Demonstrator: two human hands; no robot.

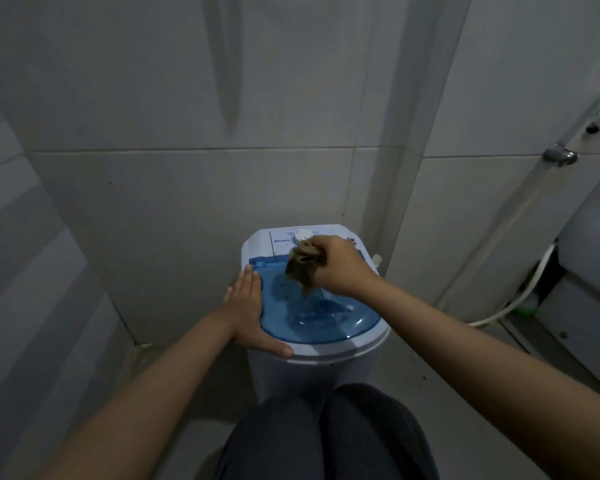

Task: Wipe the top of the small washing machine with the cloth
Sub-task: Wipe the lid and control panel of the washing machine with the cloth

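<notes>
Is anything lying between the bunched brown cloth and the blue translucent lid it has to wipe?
Nothing visible. The right hand grips the bunched brown cloth above the blue translucent lid, which looks bare. The left hand lies flat on the washing machine's left rim, beside the lid.

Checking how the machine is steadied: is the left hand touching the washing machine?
Touching. The head view shows the left hand lying flat on the washing machine's white rim beside the blue lid.

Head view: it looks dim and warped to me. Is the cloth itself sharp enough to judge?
Head view: dim, flat light with soft shadow streaks on the tiled wall; wide-angle bending at the edges; the cloth in the right hand is slightly blurred, the left hand on the washing machine sharper.
</notes>
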